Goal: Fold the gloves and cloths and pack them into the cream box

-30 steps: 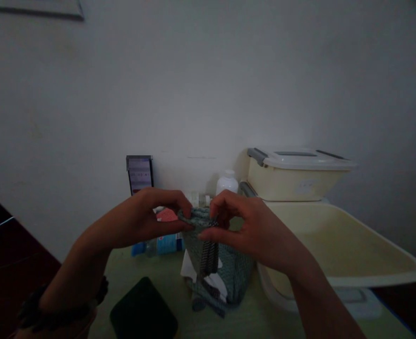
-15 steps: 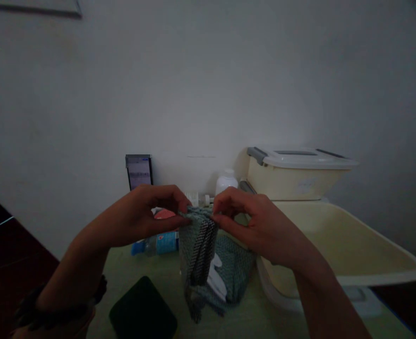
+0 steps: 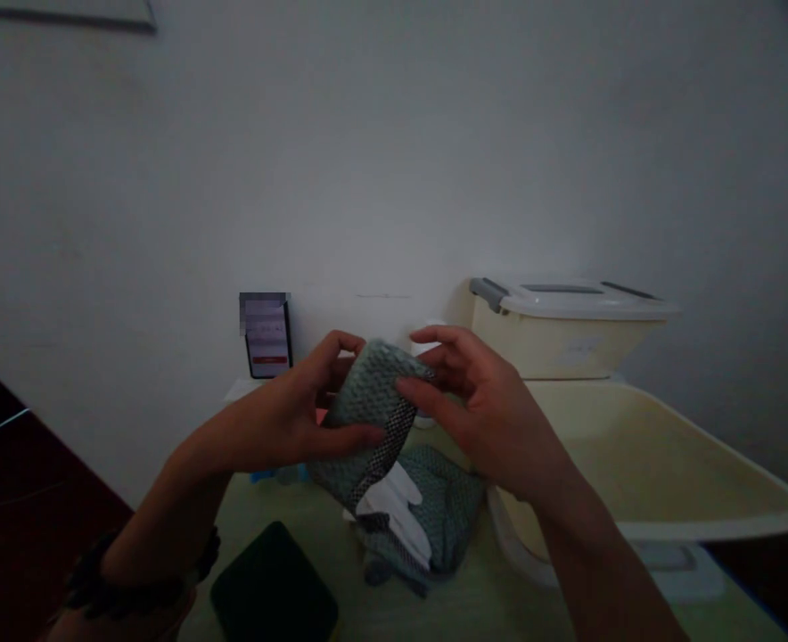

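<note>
Both hands hold a folded grey-green knitted cloth (image 3: 373, 383) with a dark checkered edge, raised above the table. My left hand (image 3: 314, 401) grips its left side, the thumb lying across the front and the fingers behind. At its upper right corner, my right hand (image 3: 480, 401) has the thumb on the front, with the forefinger lifted away. Below it, more grey-green knit (image 3: 451, 508) lies on the table. A white piece with finger-like lobes (image 3: 398, 513) shows on top; I cannot tell whether it is separate. Small dark ends stick out underneath.
A dark green rounded block (image 3: 274, 584) sits at the front left. At the right stands an open cream bin (image 3: 635, 455), with a lidded box (image 3: 561, 330) behind it. A phone (image 3: 268, 339) leans near the wall. A white bottle (image 3: 427, 337) is mostly hidden behind my right hand.
The cloth's top has turned from a pinched, hanging edge to a tilted, folded flap. My left hand has shifted right with its thumb across the front. The right forefinger has lifted.
</note>
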`<state>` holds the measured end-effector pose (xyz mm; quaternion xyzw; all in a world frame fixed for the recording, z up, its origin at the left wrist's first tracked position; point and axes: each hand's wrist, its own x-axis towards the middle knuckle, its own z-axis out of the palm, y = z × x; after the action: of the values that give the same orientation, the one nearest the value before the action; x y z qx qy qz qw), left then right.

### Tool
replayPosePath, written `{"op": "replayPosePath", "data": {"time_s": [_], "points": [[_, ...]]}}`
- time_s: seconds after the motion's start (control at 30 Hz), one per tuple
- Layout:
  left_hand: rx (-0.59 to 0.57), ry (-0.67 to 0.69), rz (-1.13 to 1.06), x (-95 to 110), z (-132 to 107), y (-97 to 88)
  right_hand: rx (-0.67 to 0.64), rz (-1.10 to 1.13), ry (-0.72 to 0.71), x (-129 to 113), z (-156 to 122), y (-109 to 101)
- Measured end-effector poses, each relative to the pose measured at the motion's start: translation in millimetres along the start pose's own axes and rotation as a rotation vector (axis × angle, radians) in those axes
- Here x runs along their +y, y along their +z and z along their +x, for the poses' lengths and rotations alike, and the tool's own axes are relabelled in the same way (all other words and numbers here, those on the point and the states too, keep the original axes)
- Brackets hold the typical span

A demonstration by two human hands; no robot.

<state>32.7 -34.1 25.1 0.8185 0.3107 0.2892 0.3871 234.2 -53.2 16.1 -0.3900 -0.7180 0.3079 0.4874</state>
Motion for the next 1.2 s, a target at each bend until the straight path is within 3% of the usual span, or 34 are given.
{"op": "replayPosePath", "data": {"time_s": [0.1,0.23,0.33,0.5,0.57,0.7,0.77,0.87,1.03,1.13,1.2], "points": [[-0.064,-0.087,0.028,-2,2,-1.4,-0.016,-0.035,0.013,2,2,-7],[-0.045,-0.121,0.241,1,2,-2.7,-0.111,-0.106,0.038,0,1,-11],[-0.075,-0.127,0.309,4,1,-1.1,-0.082,-0.084,0.044,1,1,-9],[-0.16,-0.196,0.192,5,2,2.2,0.121,0.197,0.055,2,7,-5],[-0.134,-0.189,0.137,4,5,3.6,0.138,0.374,0.09,2,8,-3],[0.035,-0.151,0.099,2,12,10.6,0.006,0.551,0.113,2,8,0],[0.073,-0.165,0.099,4,16,16.5,0.057,0.567,0.105,2,7,-1],[-0.004,-0.236,0.112,10,19,27.7,0.191,0.599,0.088,-1,5,-5],[-0.039,-0.21,0.119,19,19,52.6,0.172,0.624,0.189,-6,-10,-29],[-0.148,-0.124,0.012,13,25,70.4,0.21,0.538,0.278,-5,-20,-58],[-0.153,-0.166,-0.068,7,36,82.1,0.252,0.492,0.294,-2,-28,-81]]}}
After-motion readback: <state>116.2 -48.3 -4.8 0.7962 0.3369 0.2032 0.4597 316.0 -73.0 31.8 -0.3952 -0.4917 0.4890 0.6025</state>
